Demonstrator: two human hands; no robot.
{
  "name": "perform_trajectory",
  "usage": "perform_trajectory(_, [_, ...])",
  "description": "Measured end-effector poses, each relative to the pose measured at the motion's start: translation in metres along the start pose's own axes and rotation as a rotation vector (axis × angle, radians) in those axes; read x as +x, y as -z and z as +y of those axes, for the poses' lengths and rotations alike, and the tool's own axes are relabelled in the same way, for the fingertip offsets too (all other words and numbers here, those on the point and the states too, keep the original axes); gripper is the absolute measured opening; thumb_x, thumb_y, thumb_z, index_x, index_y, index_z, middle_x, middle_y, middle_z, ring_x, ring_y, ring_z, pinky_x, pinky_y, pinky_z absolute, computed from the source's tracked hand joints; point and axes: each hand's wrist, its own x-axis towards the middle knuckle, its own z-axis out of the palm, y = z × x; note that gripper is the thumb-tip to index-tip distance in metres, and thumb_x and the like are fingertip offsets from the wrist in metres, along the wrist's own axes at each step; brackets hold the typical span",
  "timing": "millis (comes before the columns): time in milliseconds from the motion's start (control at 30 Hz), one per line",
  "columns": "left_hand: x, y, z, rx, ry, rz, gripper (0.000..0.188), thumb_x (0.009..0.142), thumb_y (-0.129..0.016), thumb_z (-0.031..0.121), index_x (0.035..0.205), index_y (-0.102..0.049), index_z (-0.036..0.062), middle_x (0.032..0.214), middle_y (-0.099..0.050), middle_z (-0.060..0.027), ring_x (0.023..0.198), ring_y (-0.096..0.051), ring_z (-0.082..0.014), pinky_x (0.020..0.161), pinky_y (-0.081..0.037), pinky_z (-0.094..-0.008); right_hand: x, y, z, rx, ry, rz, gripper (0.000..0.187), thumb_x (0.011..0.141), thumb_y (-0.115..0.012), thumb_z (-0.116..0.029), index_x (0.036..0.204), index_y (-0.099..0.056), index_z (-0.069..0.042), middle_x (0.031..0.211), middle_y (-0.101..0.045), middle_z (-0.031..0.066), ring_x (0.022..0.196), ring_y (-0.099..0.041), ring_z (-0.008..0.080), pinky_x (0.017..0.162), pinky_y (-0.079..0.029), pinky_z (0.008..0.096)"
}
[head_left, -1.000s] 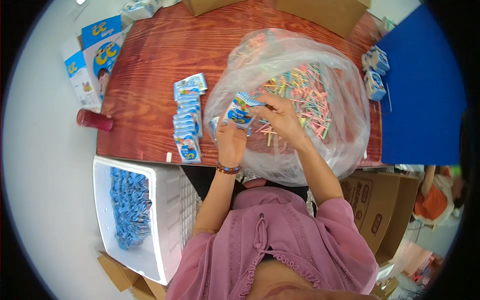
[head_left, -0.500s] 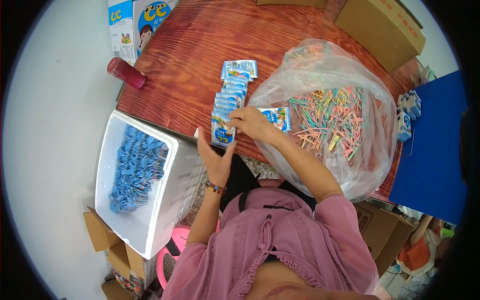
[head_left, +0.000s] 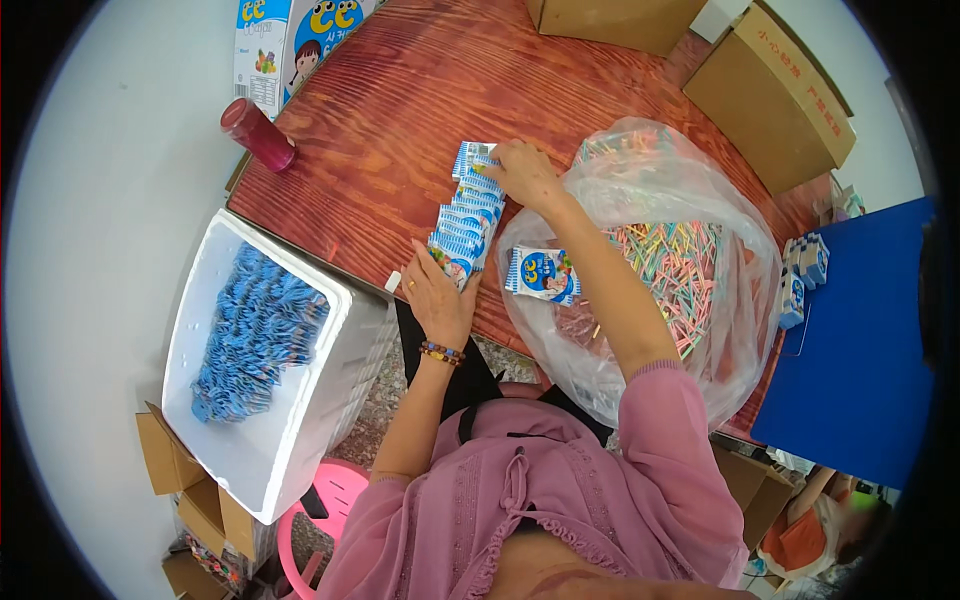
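An overlapping row of small blue-and-white candy packets (head_left: 468, 218) lies on the red-brown wooden table (head_left: 400, 110). At the row's near end my left hand (head_left: 438, 308) is closed around the packets, thumb on one side and fingers on the other. My right hand (head_left: 527, 177) has its fingers curled onto the far end; the fingertips are partly hidden. A separate packet (head_left: 543, 275) rests on the edge of a clear plastic bag (head_left: 745, 225), under the line of my right forearm. Inside that bag are many thin pastel candy sticks (head_left: 675, 270).
To the left stands a white foam box (head_left: 345, 300) filled partly with blue packets (head_left: 260, 335). A red-lidded jar (head_left: 258, 135) is at the table's left edge. Cardboard boxes (head_left: 770, 95) sit at the back right. A blue board (head_left: 850, 340) and small boxes (head_left: 800, 280) are right.
My right hand has moved from the row's near end to its far end. My left hand, open and apart earlier, now closes on the near end. The view has shifted slightly.
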Motion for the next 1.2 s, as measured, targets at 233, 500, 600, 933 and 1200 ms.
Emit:
perform_trajectory(233, [0.005,0.006,0.009,-0.044,0.007,0.035,0.092,0.062,-0.086,0.025,0.135,-0.037,-0.0029,0.124,-0.047,-0.0242,0.116,-0.046,-0.0399,0.099,-0.038,-0.0455,-0.003,-0.012,0.000,0.278,0.128,-0.134,0.028,0.083,-0.067,-0.023,0.099,-0.061,-0.001,0.099,-0.064,0.0182,0.095,-0.060,0.0333,0.082,-0.046,0.0409])
perform_trajectory(500, [-0.005,0.000,-0.013,-0.254,-0.048,0.176,0.095,0.062,-0.088,0.027,0.135,-0.035,-0.0021,0.133,-0.043,-0.0217,0.123,-0.043,-0.0367,0.105,-0.033,-0.0469,-0.052,0.003,-0.054,0.635,-0.051,-0.173,0.016,0.087,-0.062,-0.012,0.096,-0.054,-0.002,0.086,-0.065,0.0136,0.079,-0.064,0.0282,0.068,-0.048,0.0368])
perform_trajectory(600, [-0.013,0.002,-0.024,-0.536,-0.022,0.180,0.109,0.059,-0.091,0.024,0.141,-0.025,-0.0026,0.136,-0.041,-0.0207,0.123,-0.044,-0.0333,0.104,-0.036,-0.0423,-0.079,-0.002,-0.074,0.815,0.050,-0.115,0.023,0.090,-0.059,-0.004,0.110,-0.048,-0.001,0.092,-0.065,0.0120,0.089,-0.064,0.0173,0.075,-0.050,0.0301])
perform_trajectory(933, [-0.020,-0.007,-0.032,-0.492,-0.098,0.294,0.087,0.068,-0.083,0.028,0.137,-0.038,-0.0021,0.121,-0.054,-0.0188,0.111,-0.051,-0.0357,0.097,-0.037,-0.0451,-0.098,0.004,-0.083,0.604,0.146,-0.065,0.016,0.093,-0.055,-0.009,0.102,-0.063,0.002,0.095,-0.064,0.0110,0.090,-0.061,0.0193,0.080,-0.048,0.0318])
perform_trajectory(1200, [-0.013,0.013,-0.030,-0.573,-0.103,0.203,0.108,0.064,-0.084,0.040,0.142,-0.025,-0.0058,0.124,-0.054,-0.0189,0.114,-0.052,-0.0373,0.101,-0.037,-0.0451,-0.104,0.016,-0.087,0.587,0.153,-0.426,0.062,0.080,-0.074,-0.026,0.126,-0.045,0.004,0.117,-0.053,0.0194,0.110,-0.053,0.0275,0.095,-0.042,0.0354])
